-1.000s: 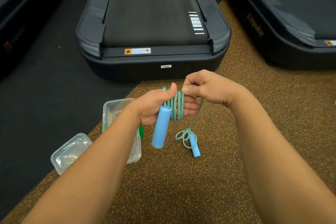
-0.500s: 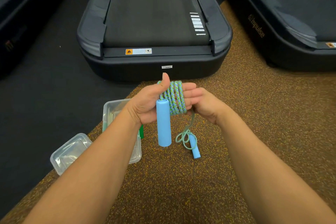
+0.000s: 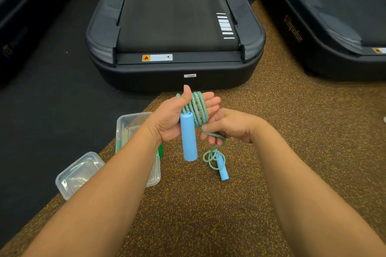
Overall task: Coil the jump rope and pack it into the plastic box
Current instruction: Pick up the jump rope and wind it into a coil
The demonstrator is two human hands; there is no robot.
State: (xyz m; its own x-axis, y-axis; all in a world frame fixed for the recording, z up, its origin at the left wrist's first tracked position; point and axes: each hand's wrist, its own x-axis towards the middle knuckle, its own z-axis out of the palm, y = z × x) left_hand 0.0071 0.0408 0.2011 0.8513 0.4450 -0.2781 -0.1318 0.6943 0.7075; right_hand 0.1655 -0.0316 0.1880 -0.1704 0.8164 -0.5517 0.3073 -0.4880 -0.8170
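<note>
- Head view, frame centre: left hand (image 3: 173, 119) half-closed, thumb up, jump rope (image 3: 197, 108) wound around its fingers, one blue handle (image 3: 188, 136) hanging.
- Right hand (image 3: 229, 128) pinches the soft, limp tail; second handle (image 3: 222, 168) on the floor.
- Plastic box (image 3: 125, 123) lower left, open.
- Light, floppy: grip coils firmly.

Gym floor, two surfaces, as I see it from the head camera.

I'm looking down on brown speckled rubber flooring (image 3: 208, 215) meeting a black mat (image 3: 52, 100) on the left. A clear plastic box (image 3: 133, 125) sits on the brown part, its lid (image 3: 78, 173) just beside it at the seam. One blue rope handle (image 3: 222, 170) lies on the floor; treadmills (image 3: 175, 27) stand beyond.
</note>
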